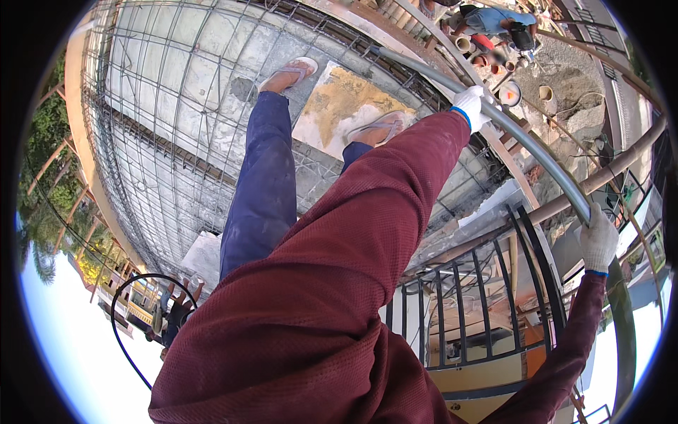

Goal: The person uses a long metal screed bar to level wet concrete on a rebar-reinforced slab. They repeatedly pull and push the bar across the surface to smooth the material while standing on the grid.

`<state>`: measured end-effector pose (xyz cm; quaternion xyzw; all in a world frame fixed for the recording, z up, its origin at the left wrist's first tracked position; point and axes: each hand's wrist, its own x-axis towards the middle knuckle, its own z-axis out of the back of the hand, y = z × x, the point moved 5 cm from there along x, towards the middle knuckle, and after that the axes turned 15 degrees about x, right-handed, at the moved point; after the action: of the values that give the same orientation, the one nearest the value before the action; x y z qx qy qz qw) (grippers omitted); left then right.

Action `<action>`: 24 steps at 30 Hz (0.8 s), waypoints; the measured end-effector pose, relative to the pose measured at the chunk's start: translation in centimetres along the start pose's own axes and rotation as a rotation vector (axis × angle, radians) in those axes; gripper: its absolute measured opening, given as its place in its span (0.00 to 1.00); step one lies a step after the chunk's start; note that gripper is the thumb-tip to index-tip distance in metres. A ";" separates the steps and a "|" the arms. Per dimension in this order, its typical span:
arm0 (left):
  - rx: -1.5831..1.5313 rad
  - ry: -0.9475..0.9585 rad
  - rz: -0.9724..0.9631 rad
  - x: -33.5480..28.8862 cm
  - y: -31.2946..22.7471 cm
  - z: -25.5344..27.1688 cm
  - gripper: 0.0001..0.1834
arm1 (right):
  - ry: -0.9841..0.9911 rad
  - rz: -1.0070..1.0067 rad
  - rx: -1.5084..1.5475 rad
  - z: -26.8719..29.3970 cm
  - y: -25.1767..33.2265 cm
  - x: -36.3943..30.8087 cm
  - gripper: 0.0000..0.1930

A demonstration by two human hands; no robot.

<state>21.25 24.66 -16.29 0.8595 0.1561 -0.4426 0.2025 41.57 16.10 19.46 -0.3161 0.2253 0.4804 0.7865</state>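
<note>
Grey pipe (526, 141): long, curved, being held across the upper right of the view, running from the rebar deck toward the lower right edge.

Left hand (470, 107): white glove with blue cuff, being closed around the pipe at its upper stretch; maroon sleeve (367, 233) being extended up to it.

Right hand (597, 240): white glove, being clamped on the same pipe lower down, near the black metal railing (487, 297).

Rebar mesh (169, 120): being laid over a grey concrete deck. A stained board (339, 106) is being stood on by feet in sandals (291, 74); legs are being covered by blue trousers (261, 191).

Another person (494, 21): being seen crouched at the top right, beside buckets.
</note>
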 end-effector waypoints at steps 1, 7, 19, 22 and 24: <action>-0.027 0.022 -0.011 0.2 -0.4 0.2 0.09 | 0.007 0.001 -0.040 0.4 0.2 0.8 0.11; -0.102 0.071 -0.102 1.9 -1.1 0.7 0.07 | 0.006 0.071 -0.177 -0.2 -0.5 4.2 0.08; -0.033 -0.262 -0.121 1.7 -2.4 1.0 0.07 | -0.075 0.068 -0.164 1.6 2.1 2.2 0.10; -0.063 -0.311 -0.021 1.9 -2.1 2.7 0.07 | -0.013 0.072 -0.093 2.5 4.9 -0.5 0.07; -0.075 -0.286 -0.044 0.4 -1.9 1.9 0.10 | -0.015 0.059 -0.078 4.0 6.4 -1.7 0.07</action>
<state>19.30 25.45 -18.03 0.7757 0.1609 -0.5590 0.2447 35.30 20.05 21.58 -0.3360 0.2096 0.5141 0.7608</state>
